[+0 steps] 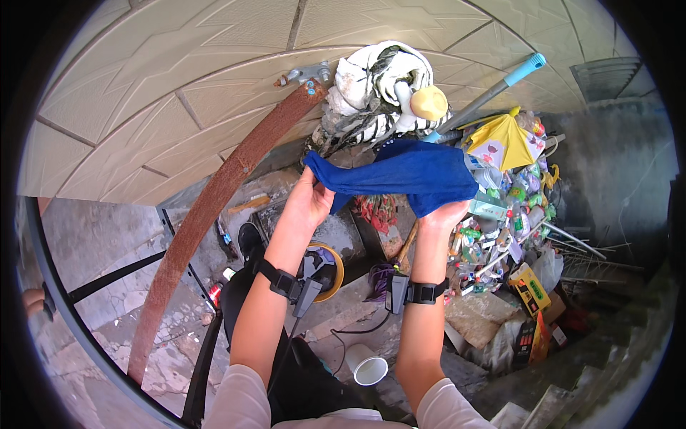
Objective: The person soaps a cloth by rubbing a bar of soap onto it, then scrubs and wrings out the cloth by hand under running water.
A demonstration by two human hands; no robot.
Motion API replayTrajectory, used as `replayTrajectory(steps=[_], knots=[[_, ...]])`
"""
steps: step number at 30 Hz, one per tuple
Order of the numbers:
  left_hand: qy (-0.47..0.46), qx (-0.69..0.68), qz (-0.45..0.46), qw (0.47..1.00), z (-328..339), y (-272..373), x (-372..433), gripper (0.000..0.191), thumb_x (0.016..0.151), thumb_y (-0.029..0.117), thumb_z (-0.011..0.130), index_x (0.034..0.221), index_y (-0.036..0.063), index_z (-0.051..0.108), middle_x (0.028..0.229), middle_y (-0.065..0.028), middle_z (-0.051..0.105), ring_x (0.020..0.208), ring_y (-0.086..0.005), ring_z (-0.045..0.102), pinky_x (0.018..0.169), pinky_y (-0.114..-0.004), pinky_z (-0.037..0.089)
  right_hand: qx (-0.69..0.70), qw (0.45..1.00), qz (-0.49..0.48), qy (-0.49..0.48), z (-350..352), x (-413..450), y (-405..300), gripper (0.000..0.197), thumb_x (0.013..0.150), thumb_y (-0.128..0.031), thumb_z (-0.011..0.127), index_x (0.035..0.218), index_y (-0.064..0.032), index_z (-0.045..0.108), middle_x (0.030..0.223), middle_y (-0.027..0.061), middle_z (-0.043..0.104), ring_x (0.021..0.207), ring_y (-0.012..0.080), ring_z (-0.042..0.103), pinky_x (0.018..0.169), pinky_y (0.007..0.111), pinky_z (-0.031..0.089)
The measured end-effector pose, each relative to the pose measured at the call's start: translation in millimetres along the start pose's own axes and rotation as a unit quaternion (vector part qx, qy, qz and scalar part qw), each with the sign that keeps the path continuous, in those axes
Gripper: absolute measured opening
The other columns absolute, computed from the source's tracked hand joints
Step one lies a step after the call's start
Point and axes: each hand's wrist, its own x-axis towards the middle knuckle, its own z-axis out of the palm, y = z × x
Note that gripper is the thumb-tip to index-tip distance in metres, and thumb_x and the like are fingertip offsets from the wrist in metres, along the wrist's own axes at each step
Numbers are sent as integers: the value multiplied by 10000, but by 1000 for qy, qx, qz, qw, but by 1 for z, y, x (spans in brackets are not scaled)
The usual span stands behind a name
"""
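A piece of blue cloth [396, 174], possibly a garment, is stretched between my two hands above the floor. My left hand [316, 199] pinches its narrow left end between thumb and fingers. At the other end, my right hand [446, 214] grips the cloth from below, its fingers mostly hidden by the fabric. Small pale dots show on the cloth's far edge. Below and between my forearms, a yellow-rimmed bucket [338, 276] holds something dark. Strapped to both wrists are black bands with grey devices and cables.
A rusty metal bar [225, 177] slants along my left. Against the tiled wall sits a black-and-white cloth bundle [353, 88]. To the right are a blue-ended pole [496, 91], a yellow umbrella [498, 139] and heaped bottles [517, 222]. A white bucket [371, 371] stands near my legs.
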Motion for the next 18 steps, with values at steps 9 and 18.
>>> replayTrajectory(steps=[9,18], knots=[[-57,74,-32,995,24,-8,17,398,968,409,543,1093,31,547,1035,-81,638,846,-163,655,675,-245,591,7,998,14,-56,-12,7,-17,515,937,-346,393,1279,14,526,1353,206,522,1240,369,502,1088,528,353],[-158,97,-23,982,39,-17,51,407,989,392,512,1217,56,535,1145,-77,625,952,-166,645,711,-256,578,58,997,55,-17,-33,52,-12,524,920,-423,377,1216,-38,573,1309,173,556,1225,369,507,1088,529,343]])
